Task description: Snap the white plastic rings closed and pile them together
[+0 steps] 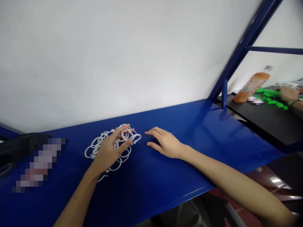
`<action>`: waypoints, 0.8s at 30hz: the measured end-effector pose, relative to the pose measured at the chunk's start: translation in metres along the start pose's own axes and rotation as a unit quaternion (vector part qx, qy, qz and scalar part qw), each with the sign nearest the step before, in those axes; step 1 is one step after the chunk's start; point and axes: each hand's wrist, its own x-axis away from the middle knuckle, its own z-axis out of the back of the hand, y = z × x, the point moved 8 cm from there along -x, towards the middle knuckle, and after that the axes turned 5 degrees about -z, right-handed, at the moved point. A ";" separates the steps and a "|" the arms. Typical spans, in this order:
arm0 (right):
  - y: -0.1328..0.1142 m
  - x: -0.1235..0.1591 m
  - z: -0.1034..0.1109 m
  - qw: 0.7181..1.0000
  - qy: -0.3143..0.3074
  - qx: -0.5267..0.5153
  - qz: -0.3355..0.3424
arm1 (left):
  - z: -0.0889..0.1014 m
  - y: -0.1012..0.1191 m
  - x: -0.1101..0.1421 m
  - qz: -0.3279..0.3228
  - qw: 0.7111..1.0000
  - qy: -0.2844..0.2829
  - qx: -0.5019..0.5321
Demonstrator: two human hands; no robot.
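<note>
A tangle of thin white plastic rings [120, 163], linked together like a chain, lies on the blue tabletop. My left hand [109, 149] reaches over it, with thumb and fingertips closed around a white ring [125, 135] at its right end. The palm and wrist hide part of the tangle. To the right, my right hand [167, 142] is open, fingers stretched toward the rings and thumb apart. It holds nothing and does not touch the rings.
A blue metal table [189, 126] meets a white wall. At left lie a black bag [26, 143] and a blurred-out item [40, 165]. A blue frame post [236, 53] rises at right. Beyond it, an orange drink bottle [252, 85] and another person's hand [290, 94] by green strands [272, 94].
</note>
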 end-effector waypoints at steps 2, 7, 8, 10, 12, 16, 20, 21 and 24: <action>-0.009 0.001 -0.001 0.999 0.013 -0.032 -0.004 | -0.010 0.007 0.003 -0.010 0.999 -0.035 0.024; -0.006 0.002 -0.007 0.997 0.018 -0.073 -0.029 | -0.031 0.014 0.011 -0.010 0.989 -0.134 0.068; -0.003 0.001 -0.006 0.995 0.024 -0.087 -0.034 | -0.034 0.014 0.012 -0.008 0.986 -0.150 0.072; 0.006 0.000 -0.005 0.991 0.033 -0.116 -0.050 | -0.036 0.014 0.013 -0.004 0.982 -0.172 0.083; 0.011 -0.001 -0.005 0.988 0.034 -0.134 -0.064 | -0.036 0.015 0.013 0.002 0.977 -0.185 0.103; 0.016 -0.002 -0.006 0.986 0.045 -0.140 -0.084 | -0.038 0.025 0.013 0.002 0.963 -0.210 0.168; 0.017 -0.001 -0.005 0.985 0.054 -0.136 -0.091 | -0.036 0.028 0.014 0.022 0.958 -0.225 0.178; 0.018 -0.001 -0.004 0.985 0.056 -0.134 -0.094 | -0.035 0.026 0.013 0.033 0.959 -0.225 0.170; 0.019 -0.001 -0.004 0.986 0.059 -0.127 -0.095 | -0.032 0.021 0.013 0.052 0.963 -0.218 0.147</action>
